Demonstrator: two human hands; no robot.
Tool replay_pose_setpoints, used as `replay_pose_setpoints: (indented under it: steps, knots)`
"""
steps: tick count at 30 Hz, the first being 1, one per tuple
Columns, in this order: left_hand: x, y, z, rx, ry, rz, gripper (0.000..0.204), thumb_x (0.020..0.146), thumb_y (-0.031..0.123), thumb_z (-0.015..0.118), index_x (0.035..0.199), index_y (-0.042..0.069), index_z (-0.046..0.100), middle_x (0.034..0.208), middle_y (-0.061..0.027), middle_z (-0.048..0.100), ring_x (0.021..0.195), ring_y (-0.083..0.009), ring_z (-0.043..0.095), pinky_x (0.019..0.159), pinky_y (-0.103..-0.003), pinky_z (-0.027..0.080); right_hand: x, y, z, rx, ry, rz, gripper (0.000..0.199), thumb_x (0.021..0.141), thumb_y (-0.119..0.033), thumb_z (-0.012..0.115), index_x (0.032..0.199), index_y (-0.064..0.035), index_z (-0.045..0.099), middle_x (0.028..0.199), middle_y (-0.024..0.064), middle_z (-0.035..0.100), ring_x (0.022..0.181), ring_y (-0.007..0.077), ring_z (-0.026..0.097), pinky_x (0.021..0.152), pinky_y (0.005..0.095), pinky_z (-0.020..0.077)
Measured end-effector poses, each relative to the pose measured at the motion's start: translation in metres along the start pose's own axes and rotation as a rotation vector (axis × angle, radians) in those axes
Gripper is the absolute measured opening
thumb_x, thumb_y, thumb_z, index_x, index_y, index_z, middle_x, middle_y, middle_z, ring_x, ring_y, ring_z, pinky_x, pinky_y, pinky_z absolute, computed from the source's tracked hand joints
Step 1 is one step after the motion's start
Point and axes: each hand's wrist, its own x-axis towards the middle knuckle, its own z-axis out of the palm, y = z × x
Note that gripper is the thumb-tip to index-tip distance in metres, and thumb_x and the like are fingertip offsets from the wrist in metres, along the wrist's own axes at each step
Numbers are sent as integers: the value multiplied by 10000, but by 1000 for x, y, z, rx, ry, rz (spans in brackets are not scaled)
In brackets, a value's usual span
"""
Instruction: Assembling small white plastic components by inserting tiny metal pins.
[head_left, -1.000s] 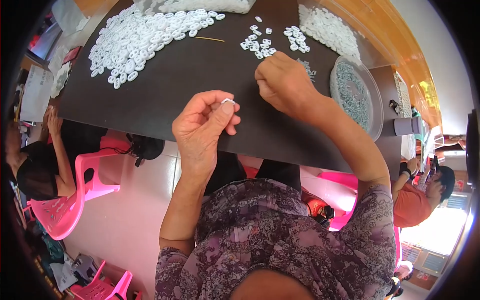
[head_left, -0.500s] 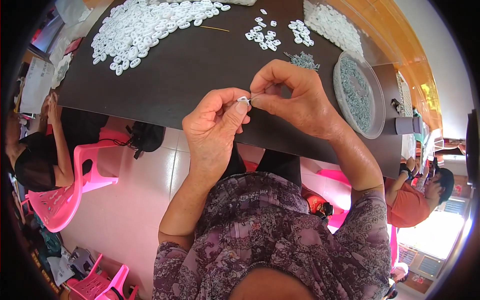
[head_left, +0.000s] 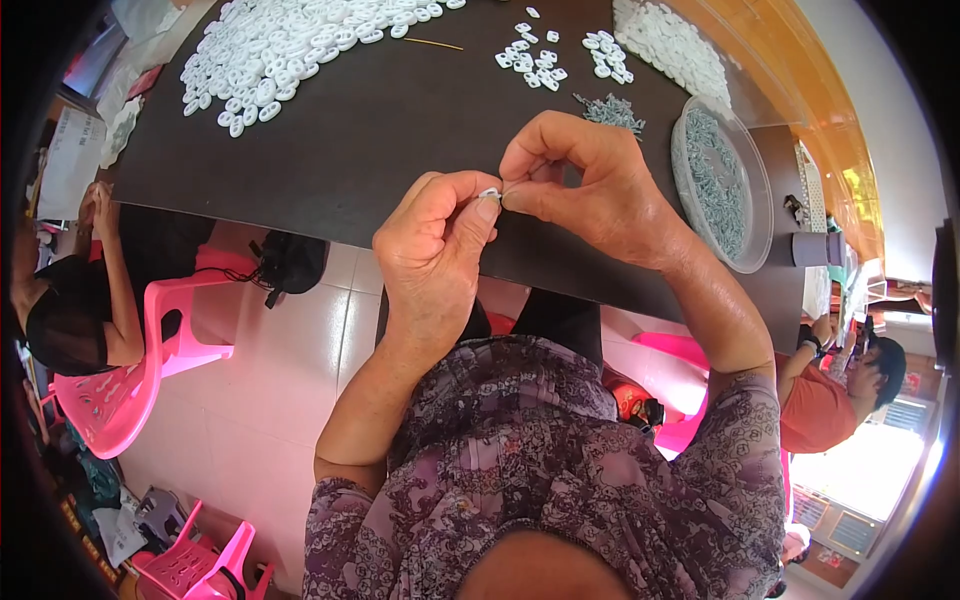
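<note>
Above the near edge of the dark table, my left hand (head_left: 432, 262) pinches a small white plastic piece (head_left: 490, 193) between thumb and forefinger. My right hand (head_left: 598, 192) meets it from the right, its thumb and forefinger pressed together at the piece's end. Whatever those right fingertips hold is mostly covered; only a tiny dark bit shows between the hands. Beyond the right hand lies a small heap of grey screw-like parts (head_left: 610, 113). Further back are two loose groups of little white pieces, one to the left (head_left: 532, 65) and one to the right (head_left: 606, 57).
A big pile of white oval pieces (head_left: 270, 55) covers the table's far left, with a thin brass-coloured rod (head_left: 433, 44) beside it. At right stand a round clear tub (head_left: 762, 215) of grey parts and a clear container of white pieces (head_left: 675, 50). People sit on both sides; pink chairs (head_left: 150, 400) stand at left.
The view has shifted slightly, so the table items sit a little higher. Both hands keep their pinch on the white piece; the right fingers have closed up slightly.
</note>
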Motion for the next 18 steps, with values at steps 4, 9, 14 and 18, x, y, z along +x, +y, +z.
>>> replay_pose_setpoints:
  steps: [4, 9, 14, 18]
  knots:
    - [-1, -2, 2, 119, 36, 113, 77, 822, -41, 612, 897, -30, 621, 719, -44, 551, 605, -81, 515, 544, -212, 427, -1, 2, 2, 70, 0, 37, 125, 764, -20, 682, 848, -1, 591, 772, -9, 587, 698, 40, 533, 639, 192, 448]
    - [-5, -9, 9, 157, 54, 144, 85, 813, -51, 615, 895, -31, 622, 710, -48, 557, 579, -87, 521, 521, -215, 426, -5, 7, 7, 154, 72, 123, 113, 764, 14, 664, 847, 6, 587, 786, 1, 587, 724, 41, 550, 652, 179, 459]
    - [-7, -10, 11, 120, 64, 76, 81, 819, -38, 618, 899, -29, 627, 716, -45, 563, 578, -79, 529, 518, -207, 433, -7, 14, 12, 150, 113, 121, 108, 764, 23, 654, 844, 7, 583, 788, 0, 586, 725, 40, 548, 647, 184, 458]
    - [-7, -6, 15, -32, 89, -72, 74, 847, 3, 611, 909, -29, 634, 727, -23, 576, 595, -64, 539, 517, -188, 441, -7, 11, 15, 77, 158, 117, 94, 774, 28, 642, 840, 11, 577, 776, 0, 584, 727, 45, 548, 652, 191, 457]
